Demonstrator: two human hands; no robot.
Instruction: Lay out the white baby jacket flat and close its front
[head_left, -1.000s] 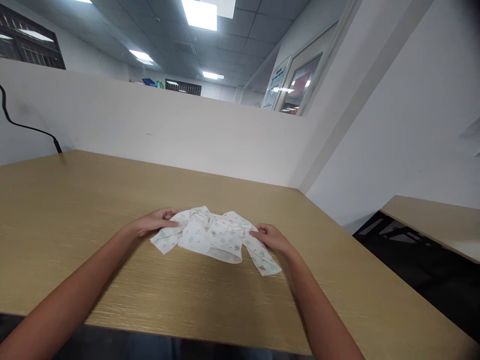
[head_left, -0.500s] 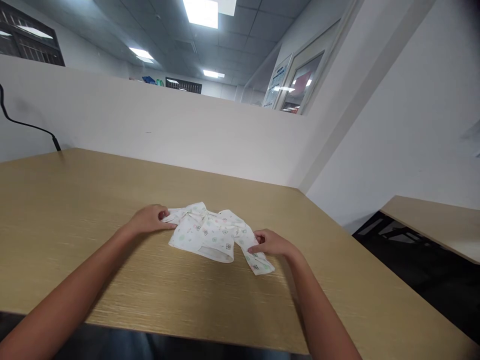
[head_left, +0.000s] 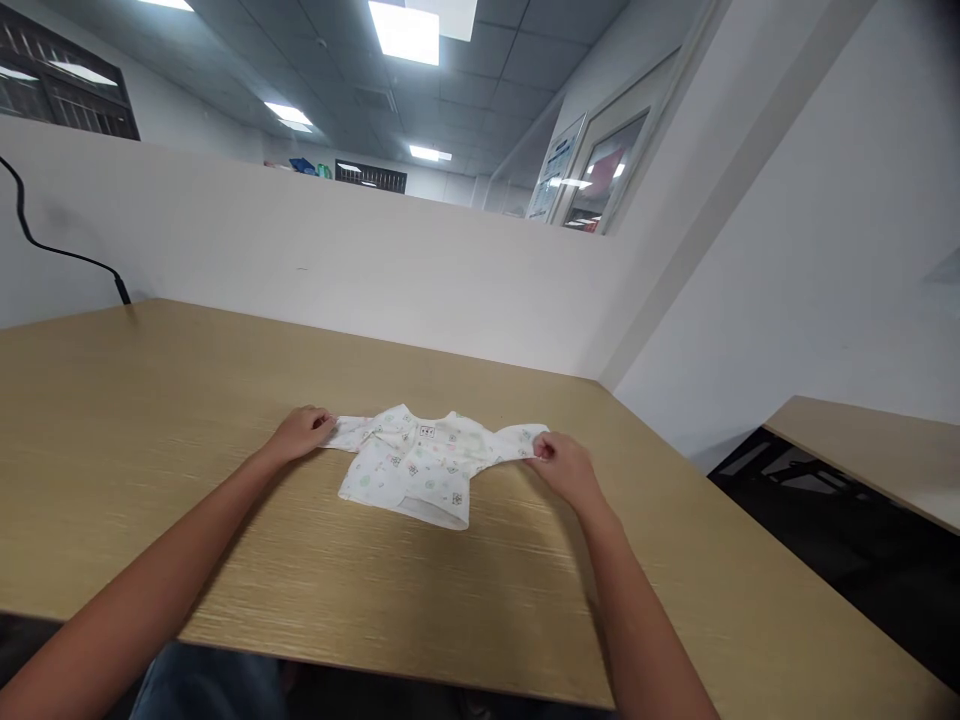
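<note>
A small white baby shirt (head_left: 416, 465) with a pattern of little printed figures lies on the wooden table, its neckline toward the far side. Both sleeves stretch out sideways. My left hand (head_left: 302, 433) is closed on the cuff of the left-side sleeve. At the other end, my right hand (head_left: 564, 465) pinches the cuff of the right-side sleeve, fingers curled around the cloth. The hem sits slightly open toward me, showing a bit of the inside. The cuffs are partly hidden by my fingers.
The light wooden table (head_left: 360, 590) has a low white partition (head_left: 375, 265) along its back. A black cable (head_left: 71, 253) runs down to the table's far left corner. Another wooden surface (head_left: 877, 445) stands to the right, beyond a dark gap.
My right hand moved from the middle of the right-side sleeve out to its cuff. That sleeve swung up from hanging toward me to pointing sideways. My left hand stayed at its sleeve.
</note>
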